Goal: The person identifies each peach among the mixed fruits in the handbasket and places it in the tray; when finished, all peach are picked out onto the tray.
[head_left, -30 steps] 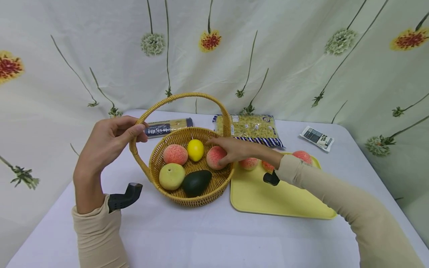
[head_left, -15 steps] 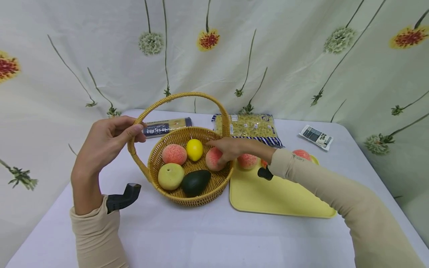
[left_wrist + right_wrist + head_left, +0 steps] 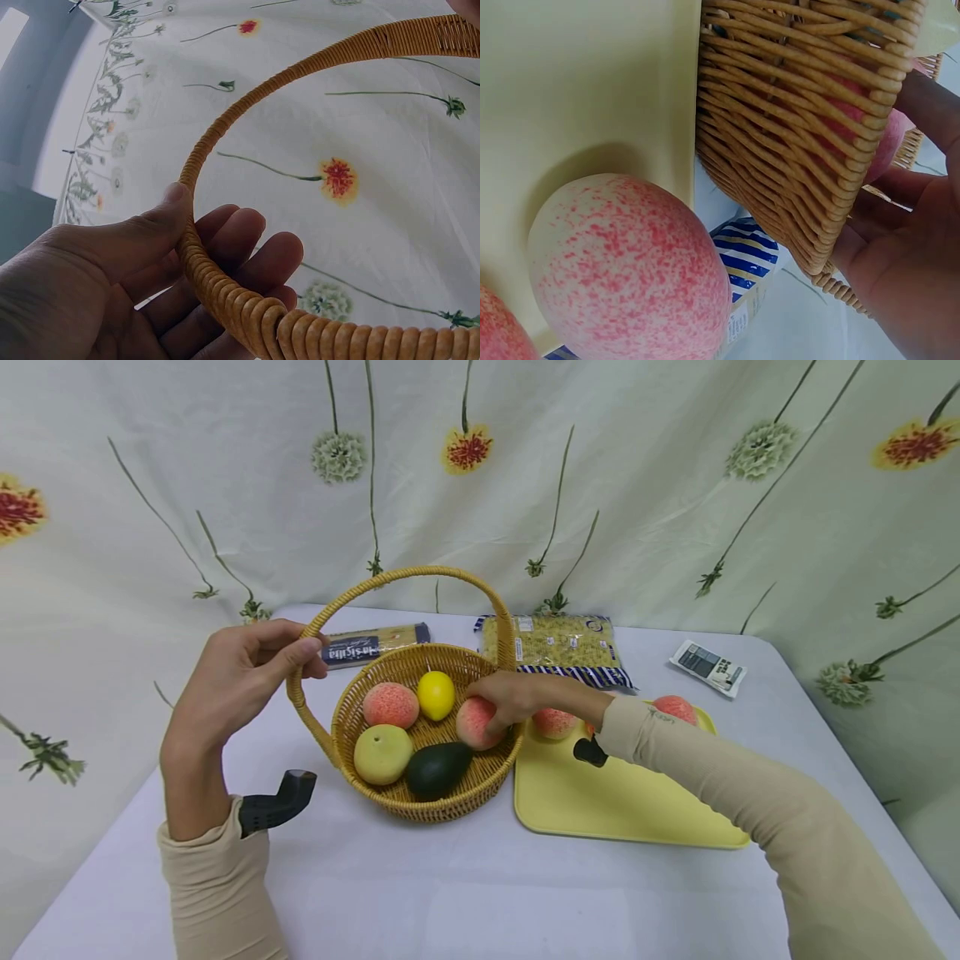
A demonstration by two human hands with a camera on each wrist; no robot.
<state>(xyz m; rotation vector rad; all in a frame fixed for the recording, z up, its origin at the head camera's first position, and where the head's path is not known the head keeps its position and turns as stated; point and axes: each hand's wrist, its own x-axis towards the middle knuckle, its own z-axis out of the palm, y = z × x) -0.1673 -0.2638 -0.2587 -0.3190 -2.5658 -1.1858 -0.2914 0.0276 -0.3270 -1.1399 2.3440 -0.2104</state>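
Observation:
In the head view, a round wicker basket point(image 3: 450, 811) stands on the table. My left hand point(image 3: 240, 677) pinches the left side of its tall handle point(image 3: 420, 573), thumb in front and fingers behind, as the left wrist view also shows. Reaching over the basket's right rim, my right hand point(image 3: 517, 695) grips a pink peach point(image 3: 473, 725) low inside; its fingertips are partly hidden. Around that peach lie a lemon point(image 3: 436, 696), another peach point(image 3: 391, 705), a yellow-green round fruit point(image 3: 383, 755) and a dark avocado point(image 3: 438, 771). In the right wrist view, wicker covers much of the gripped peach.
A yellow tray point(image 3: 622, 810) sits right of the basket, bearing several peaches, one of them a peach point(image 3: 555, 723) near the basket. Behind are a spaghetti pack point(image 3: 375, 644), a pasta bag point(image 3: 562, 647) and a small white packet point(image 3: 708, 668).
My right hand has shifted slightly left with its peach, and its fingers have curled in more around it. The left hand keeps its hold on the handle.

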